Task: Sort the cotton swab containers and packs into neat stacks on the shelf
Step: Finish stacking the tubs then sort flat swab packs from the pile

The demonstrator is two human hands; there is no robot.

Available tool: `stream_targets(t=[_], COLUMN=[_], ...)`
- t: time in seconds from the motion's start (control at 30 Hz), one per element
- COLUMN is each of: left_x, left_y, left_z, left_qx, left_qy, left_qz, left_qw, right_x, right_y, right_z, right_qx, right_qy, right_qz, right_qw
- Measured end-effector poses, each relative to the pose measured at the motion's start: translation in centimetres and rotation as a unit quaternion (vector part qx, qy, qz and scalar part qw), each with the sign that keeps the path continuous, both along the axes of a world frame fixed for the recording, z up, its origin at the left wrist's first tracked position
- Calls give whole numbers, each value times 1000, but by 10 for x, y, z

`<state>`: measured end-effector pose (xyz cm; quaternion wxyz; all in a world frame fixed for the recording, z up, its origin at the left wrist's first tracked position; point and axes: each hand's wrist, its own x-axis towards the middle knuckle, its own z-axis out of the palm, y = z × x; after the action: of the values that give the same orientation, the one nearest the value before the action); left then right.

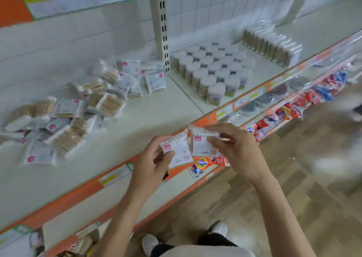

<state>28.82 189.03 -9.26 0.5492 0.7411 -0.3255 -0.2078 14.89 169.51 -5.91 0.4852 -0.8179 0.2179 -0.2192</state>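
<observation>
Bright even light, soft motion blur, wide-angle edge bending

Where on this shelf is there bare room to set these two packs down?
Bare shelf runs between the loose pack pile and the round containers, and along the front edge before the pile. Crowded: the pile at left, containers and upright pack row at right. Left hand and right hand each hold a pack.

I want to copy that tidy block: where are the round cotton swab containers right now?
In the head view, the round containers stand grouped on the shelf's right section, just right of the slotted upright.
</observation>
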Motion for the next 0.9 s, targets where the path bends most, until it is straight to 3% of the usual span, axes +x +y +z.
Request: stream_targets(t=[0.43,0.67,0.9], left_x=[-113,-146,-159], left_y=[-209,-285,-376], left_z=[-5,2,-1], left_qx=[-5,5,-15], left_qy=[19,42,64], left_qz=[-124,-143,-129], left_qw=[992,989,989], right_x=[-177,-211,-214], right_y=[-163,-219,-324], right_z=[6,5,22], right_qx=[-41,-60,-141], right_qy=[10,5,42], right_qz=[-172,-196,-133], right_qw=[984,979,980])
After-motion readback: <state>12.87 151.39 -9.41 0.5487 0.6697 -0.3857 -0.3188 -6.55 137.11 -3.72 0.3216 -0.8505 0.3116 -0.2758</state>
